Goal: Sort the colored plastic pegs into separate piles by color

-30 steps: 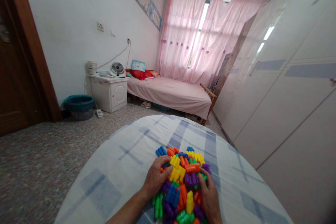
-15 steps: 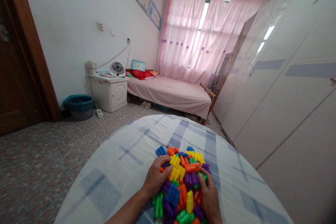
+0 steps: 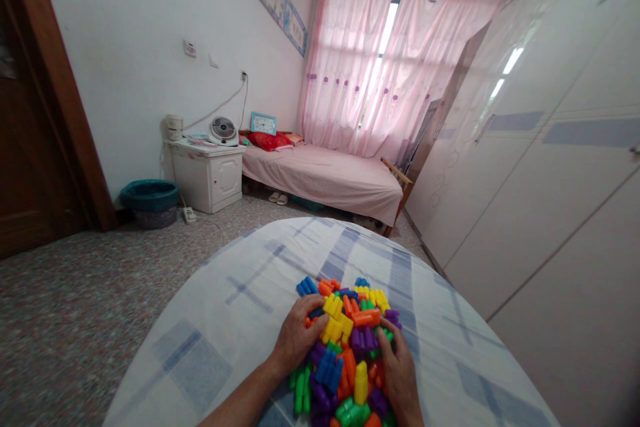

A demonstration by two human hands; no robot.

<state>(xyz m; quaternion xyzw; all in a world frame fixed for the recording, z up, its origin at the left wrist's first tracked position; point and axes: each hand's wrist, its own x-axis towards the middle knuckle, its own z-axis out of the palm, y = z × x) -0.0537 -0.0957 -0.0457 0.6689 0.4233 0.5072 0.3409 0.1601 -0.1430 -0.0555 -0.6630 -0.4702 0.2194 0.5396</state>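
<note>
Blocks heaped, fingers on either side

Shiny yellow, orange, purple, blue and green blocks lie heaped on the tablecloth

blocks on table | bed behind table | fan on cabinet | slippers apparently just under bed

Blocks on table: smooth, glossy plastic. Table cover: matt cloth. Wardrobe right of table: smooth, glossy.
</note>
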